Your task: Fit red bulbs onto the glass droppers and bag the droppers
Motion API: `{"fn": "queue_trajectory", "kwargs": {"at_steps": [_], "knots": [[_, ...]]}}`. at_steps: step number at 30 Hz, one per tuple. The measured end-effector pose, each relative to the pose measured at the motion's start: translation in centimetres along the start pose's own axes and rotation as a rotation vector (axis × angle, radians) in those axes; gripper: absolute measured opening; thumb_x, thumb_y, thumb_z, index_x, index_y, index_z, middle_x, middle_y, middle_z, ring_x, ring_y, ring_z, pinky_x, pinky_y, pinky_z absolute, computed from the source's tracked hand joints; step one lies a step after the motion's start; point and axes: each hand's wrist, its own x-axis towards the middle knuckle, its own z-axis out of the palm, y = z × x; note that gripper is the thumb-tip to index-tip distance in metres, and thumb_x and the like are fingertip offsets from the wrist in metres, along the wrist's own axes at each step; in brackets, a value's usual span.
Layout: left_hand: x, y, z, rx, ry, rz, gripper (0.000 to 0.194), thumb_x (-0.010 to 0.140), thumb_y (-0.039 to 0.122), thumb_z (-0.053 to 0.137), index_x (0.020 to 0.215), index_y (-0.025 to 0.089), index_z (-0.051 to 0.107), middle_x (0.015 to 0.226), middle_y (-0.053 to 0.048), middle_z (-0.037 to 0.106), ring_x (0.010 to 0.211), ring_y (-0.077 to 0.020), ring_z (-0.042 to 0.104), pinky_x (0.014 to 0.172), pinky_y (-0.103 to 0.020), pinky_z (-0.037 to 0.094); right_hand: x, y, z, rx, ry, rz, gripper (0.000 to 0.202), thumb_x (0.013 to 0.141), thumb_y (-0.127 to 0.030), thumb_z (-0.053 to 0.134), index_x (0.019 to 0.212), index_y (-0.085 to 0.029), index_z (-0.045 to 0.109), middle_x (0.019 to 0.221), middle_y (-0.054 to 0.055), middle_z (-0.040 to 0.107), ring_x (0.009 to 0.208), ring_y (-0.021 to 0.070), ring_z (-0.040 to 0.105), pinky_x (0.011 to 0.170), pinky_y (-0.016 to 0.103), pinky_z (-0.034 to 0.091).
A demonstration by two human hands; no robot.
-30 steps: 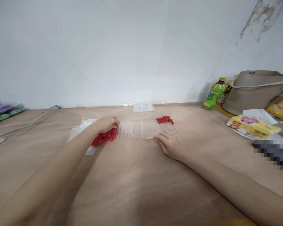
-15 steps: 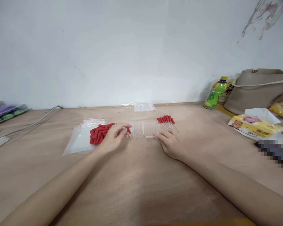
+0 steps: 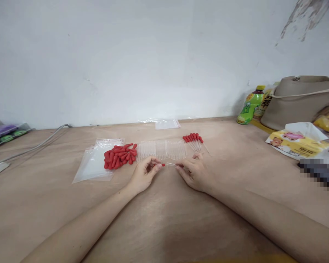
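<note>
Between thumb and fingers, my left hand (image 3: 146,173) pinches a red rubber bulb (image 3: 163,165), its end pointing right. My right hand (image 3: 194,173) grips a thin clear glass tube (image 3: 170,164) that points left toward the bulb, with a small gap between them. Just behind my hands lies a row of clear tubes (image 3: 161,149). A pile of red rubber bulbs (image 3: 117,157) rests to the left, partly on clear plastic bags (image 3: 90,166). Beyond my right hand, several droppers with red bulbs (image 3: 193,138) lie side by side.
A small clear bag (image 3: 167,124) lies by the wall. At right stand a green bottle (image 3: 250,106), a beige bag (image 3: 298,104), a yellow tissue pack (image 3: 298,142) and a dark pixelated object (image 3: 319,173). A grey cable (image 3: 41,144) and purple-green items (image 3: 5,133) are at left.
My left hand has moved right and nearer with the red bulb. My right hand has lifted a glass tube from the table, and the two now face each other.
</note>
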Motion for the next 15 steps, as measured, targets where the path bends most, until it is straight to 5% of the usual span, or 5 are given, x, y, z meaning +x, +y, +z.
{"fn": "queue_trajectory", "kwargs": {"at_steps": [15], "knots": [[-0.22, 0.41, 0.02, 0.12, -0.098, 0.048, 0.019, 0.08, 0.032, 0.054, 0.088, 0.017, 0.063, 0.082, -0.003, 0.066, 0.075, -0.016, 0.06, 0.069, -0.028, 0.048, 0.35, 0.07, -0.01, 0.11, -0.082, -0.053, 0.022, 0.088, -0.025, 0.04, 0.093, -0.021, 0.061, 0.08, 0.001, 0.068, 0.069, 0.0111, 0.058, 0.076, 0.03, 0.027]]}}
